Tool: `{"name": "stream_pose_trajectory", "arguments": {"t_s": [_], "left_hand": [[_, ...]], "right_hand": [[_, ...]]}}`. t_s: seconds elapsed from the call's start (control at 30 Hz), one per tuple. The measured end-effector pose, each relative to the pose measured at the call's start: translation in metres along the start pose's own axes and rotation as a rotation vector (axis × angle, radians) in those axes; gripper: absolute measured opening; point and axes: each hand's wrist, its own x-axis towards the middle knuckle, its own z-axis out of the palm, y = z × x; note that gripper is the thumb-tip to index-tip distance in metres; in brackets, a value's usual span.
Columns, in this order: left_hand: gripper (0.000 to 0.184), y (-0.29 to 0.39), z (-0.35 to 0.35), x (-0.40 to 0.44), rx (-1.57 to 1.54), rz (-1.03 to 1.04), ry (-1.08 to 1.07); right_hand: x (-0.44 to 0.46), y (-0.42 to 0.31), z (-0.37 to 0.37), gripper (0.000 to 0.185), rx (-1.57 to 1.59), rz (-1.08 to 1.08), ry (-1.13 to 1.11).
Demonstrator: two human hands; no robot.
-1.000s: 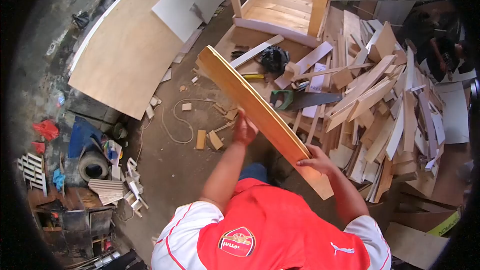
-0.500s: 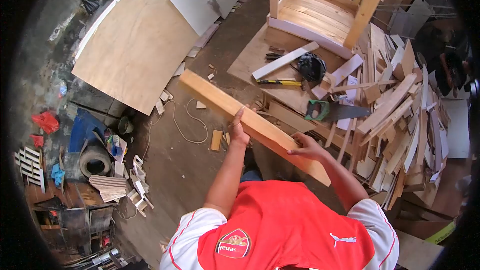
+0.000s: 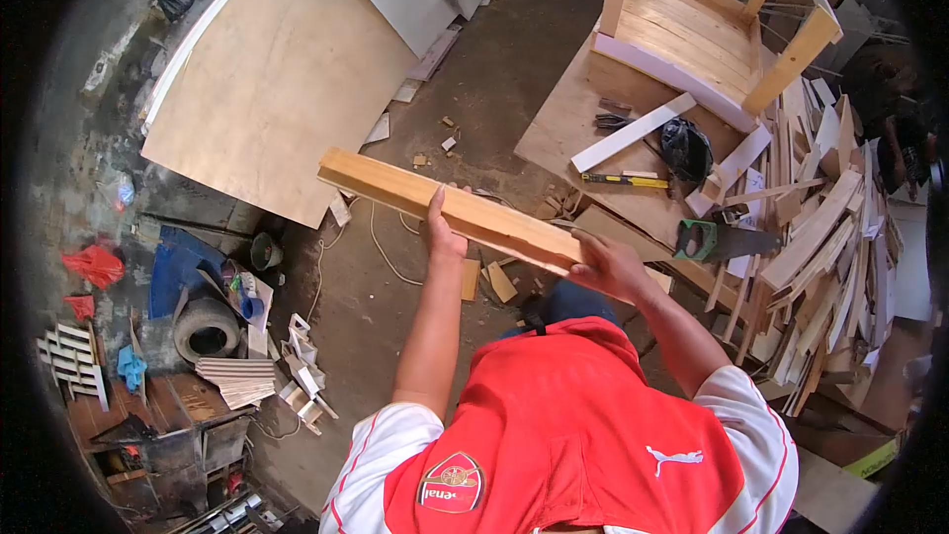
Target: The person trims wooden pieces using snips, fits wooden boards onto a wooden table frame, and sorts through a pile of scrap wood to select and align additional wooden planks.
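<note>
A long wooden plank [image 3: 494,225] is held out in front of my body, slanting from upper left down to the right. My left hand [image 3: 444,227] grips it near the middle, thumb up along the near face. Toward the right end, my right hand [image 3: 610,264] is closed around it, hiding part of that end. One long edge and one broad face of the plank show. Below it, small wooden offcuts [image 3: 501,282] lie on the floor.
A work board [image 3: 554,129] at the right bears a yellow-black tool [image 3: 625,180], a green-handled saw [image 3: 727,240] and a black bag [image 3: 684,148]. Behind is a wooden frame [image 3: 692,20]. Scrap wood [image 3: 820,237] is heaped right; a plywood sheet [image 3: 267,89] leans left. A cord crosses the floor.
The plank has turned in my hands, lying less steeply and showing more of its edge. My view has swung left, so the surroundings appear shifted to the right.
</note>
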Motion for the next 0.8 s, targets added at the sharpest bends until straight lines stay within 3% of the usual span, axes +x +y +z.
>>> {"name": "stream_pose_trajectory", "arguments": {"t_s": [0.13, 0.27, 0.37, 0.57, 0.73, 0.8], "left_hand": [[0.055, 0.013, 0.028, 0.055, -0.040, -0.017, -0.045], [0.051, 0.011, 0.054, 0.116, -0.080, -0.114, -0.097], [0.052, -0.002, 0.075, 0.168, 0.061, -0.072, -0.148], [0.047, -0.003, 0.129, 0.256, 0.015, -0.166, -0.215], [0.046, 0.025, 0.178, 0.279, 0.138, -0.232, -0.318], [0.045, 0.023, 0.190, 0.287, 0.137, -0.243, -0.355]], "right_hand": [[0.046, -0.004, -0.012, 0.074, 0.018, 0.115, 0.018], [0.089, 0.014, -0.010, 0.072, 0.037, 0.061, 0.173], [0.131, 0.024, -0.008, 0.070, 0.000, 0.295, 0.033], [0.218, 0.081, 0.045, 0.077, 0.005, 0.324, 0.150], [0.285, 0.073, 0.052, 0.065, 0.076, 0.341, 0.334], [0.303, 0.068, 0.052, 0.058, 0.096, 0.447, 0.339]]}}
